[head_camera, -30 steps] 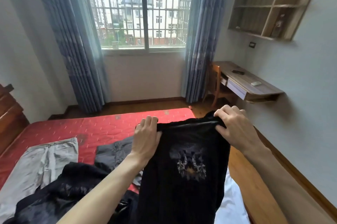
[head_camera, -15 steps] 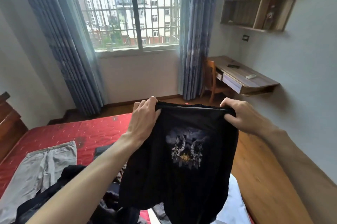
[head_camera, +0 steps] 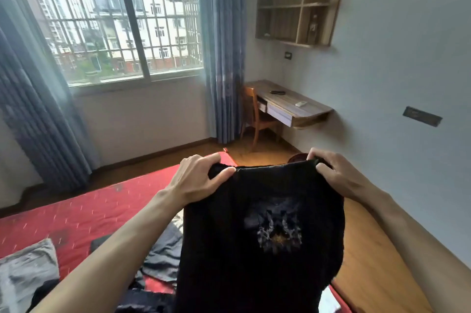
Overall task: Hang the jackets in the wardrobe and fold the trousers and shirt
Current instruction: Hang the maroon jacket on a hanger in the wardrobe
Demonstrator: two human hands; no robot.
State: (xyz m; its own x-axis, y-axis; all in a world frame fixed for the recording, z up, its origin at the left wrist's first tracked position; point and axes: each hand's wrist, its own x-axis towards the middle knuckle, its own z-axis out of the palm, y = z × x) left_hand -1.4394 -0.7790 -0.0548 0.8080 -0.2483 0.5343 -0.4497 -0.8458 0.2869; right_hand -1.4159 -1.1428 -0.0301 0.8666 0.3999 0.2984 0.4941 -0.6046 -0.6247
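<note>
The black shirt [head_camera: 260, 236] hangs in the air above the near edge of the bed [head_camera: 84, 213], held up by its top edge. The left hand [head_camera: 201, 180] grips the left corner with fingers curled over the fabric and the thumb pressed on the front. The right hand [head_camera: 336, 175] pinches the right corner the same way. On the bed lie grey trousers [head_camera: 25, 269] and a dark grey garment [head_camera: 163, 256].

Two bare forearms, no sleeves or jewellery.
</note>
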